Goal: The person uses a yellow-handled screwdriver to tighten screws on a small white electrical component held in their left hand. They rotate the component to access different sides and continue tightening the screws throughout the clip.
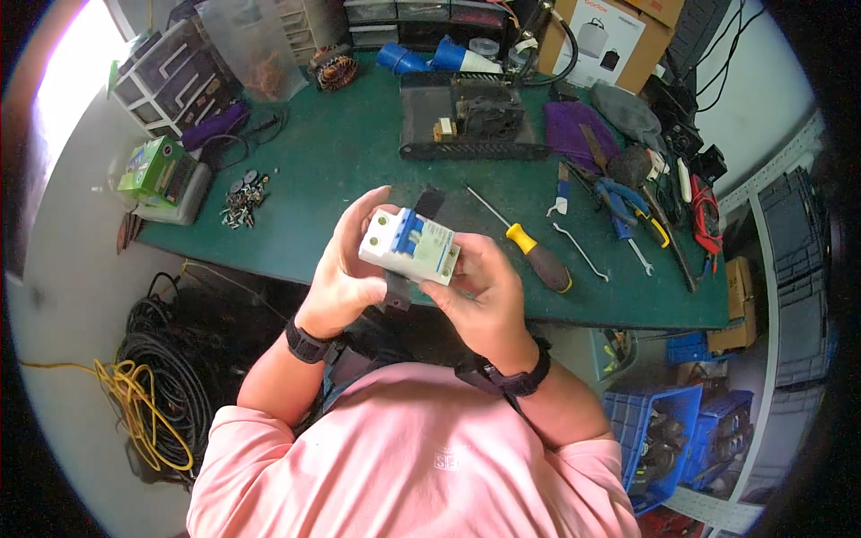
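A white two-pole circuit breaker (429, 251) with a blue toggle is held up over the front edge of the green workbench. My left hand (343, 264) is closed around its left end, thumb below and fingers at the far side. On the right end, my right hand (489, 291) grips it between thumb and fingers. A dark flat strip (397, 292) passes behind the breaker and sticks out at both sides; I cannot tell whether it is attached. To the right lies a yellow-and-dark-handled screwdriver (541, 261) on the bench (332, 134).
Loose screws and washers (244, 202) lie at the left. Behind stands an opened black metal housing (473, 117). Wrenches (581, 251), pliers (639, 211) and a red meter (707, 215) lie right. Coiled cables (161, 386) and blue crates (655, 439) are below the bench.
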Demonstrator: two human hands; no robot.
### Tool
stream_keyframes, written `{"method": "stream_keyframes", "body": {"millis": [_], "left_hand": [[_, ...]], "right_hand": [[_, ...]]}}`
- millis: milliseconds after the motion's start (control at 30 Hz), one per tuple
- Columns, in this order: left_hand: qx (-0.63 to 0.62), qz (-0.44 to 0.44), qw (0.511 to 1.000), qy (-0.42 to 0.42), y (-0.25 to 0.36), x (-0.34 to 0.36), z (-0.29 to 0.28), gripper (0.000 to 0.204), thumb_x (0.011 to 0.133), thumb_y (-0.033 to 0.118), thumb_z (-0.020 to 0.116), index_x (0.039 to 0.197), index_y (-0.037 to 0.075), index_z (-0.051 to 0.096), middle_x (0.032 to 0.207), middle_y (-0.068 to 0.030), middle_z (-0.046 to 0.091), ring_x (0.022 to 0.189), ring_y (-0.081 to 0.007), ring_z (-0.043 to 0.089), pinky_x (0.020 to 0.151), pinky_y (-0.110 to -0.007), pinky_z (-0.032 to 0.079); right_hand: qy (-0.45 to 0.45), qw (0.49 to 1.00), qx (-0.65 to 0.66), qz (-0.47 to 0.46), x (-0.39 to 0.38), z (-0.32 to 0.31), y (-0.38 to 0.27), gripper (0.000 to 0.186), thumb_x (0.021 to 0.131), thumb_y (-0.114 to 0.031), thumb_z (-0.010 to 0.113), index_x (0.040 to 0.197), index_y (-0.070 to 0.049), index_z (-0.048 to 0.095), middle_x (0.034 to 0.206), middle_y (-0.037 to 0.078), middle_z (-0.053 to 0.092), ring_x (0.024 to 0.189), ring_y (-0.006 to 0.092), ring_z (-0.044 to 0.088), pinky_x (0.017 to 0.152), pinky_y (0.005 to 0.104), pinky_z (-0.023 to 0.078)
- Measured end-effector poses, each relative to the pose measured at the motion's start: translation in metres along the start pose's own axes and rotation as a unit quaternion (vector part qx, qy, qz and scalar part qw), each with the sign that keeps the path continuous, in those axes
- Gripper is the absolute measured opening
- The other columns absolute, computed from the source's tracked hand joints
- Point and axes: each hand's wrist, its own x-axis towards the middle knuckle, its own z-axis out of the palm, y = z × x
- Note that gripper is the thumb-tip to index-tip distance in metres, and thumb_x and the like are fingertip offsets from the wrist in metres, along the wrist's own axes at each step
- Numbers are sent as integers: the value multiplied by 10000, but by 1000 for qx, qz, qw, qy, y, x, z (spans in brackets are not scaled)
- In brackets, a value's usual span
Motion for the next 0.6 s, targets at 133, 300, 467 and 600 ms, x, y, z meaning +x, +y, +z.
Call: {"method": "stream_keyframes", "body": {"millis": [133, 300, 467, 600], "left_hand": [[-98, -41, 994, 3, -27, -9, -10, 943, 782, 476, 756, 1465, 30, 282, 1390, -96, 459, 1305, -245, 424, 1088, -411, 325], [-201, -80, 971, 107, -43, -8, -18, 672, 950, 529, 466, 1428, 70, 355, 1454, -177, 413, 1291, -353, 456, 1071, -524, 372], [-351, -77, 927, 105, -34, -3, -16, 642, 979, 567, 350, 1389, 81, 433, 1370, -185, 508, 1208, -362, 526, 1015, -528, 417], [-392, -117, 911, 56, -30, -1, -22, 635, 996, 546, 320, 1344, 38, 474, 1303, -175, 562, 1122, -344, 591, 916, -510, 502]], "right_hand": [[18, 992, 122, -3, 5, 19, 20, 446, 855, -6, 704, 1218, -9, 444, 1115, 102, 599, 1030, 163, 608, 881, 302, 506], [0, 980, 197, 6, 9, 32, 25, 424, 881, -20, 684, 1216, -1, 424, 1137, 107, 591, 1071, 161, 593, 916, 299, 488], [-1, 981, -187, -43, 14, 25, 7, 420, 743, -135, 805, 1065, -35, 554, 1023, 119, 572, 896, 254, 590, 781, 351, 480], [-25, 936, -318, -147, 15, 21, 2, 414, 709, -181, 798, 1042, -55, 587, 989, 126, 556, 917, 324, 546, 792, 409, 458]]}}
